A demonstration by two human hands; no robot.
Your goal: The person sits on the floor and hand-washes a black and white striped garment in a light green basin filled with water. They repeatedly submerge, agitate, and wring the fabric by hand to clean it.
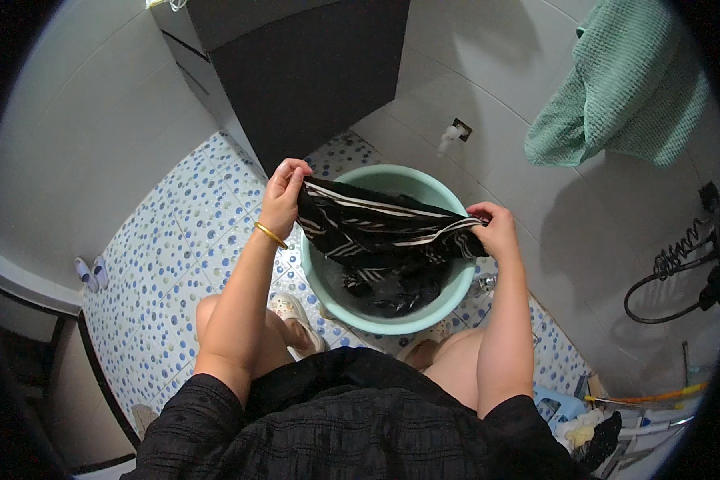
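Note:
A wet black garment with white stripes (378, 219) is stretched between my two hands above a pale green plastic basin (390, 327). My left hand (285, 195) pinches its upper left corner, just past the basin's rim. At the other end, my right hand (497, 231) grips a bunched edge over the rim on the right. The lower part of the cloth hangs down into the basin, where dark fabric lies in greyish water (336, 282). How much of that fabric belongs to the same garment cannot be told.
A dark cabinet (306, 78) stands beyond the basin. From the tiled wall juts a white tap (454, 135), and a green towel (618, 96) hangs at right. A coiled hose (666, 264) is below it. Blue-spotted tiles (174, 240) cover the floor. Slippers (91, 274) lie far left.

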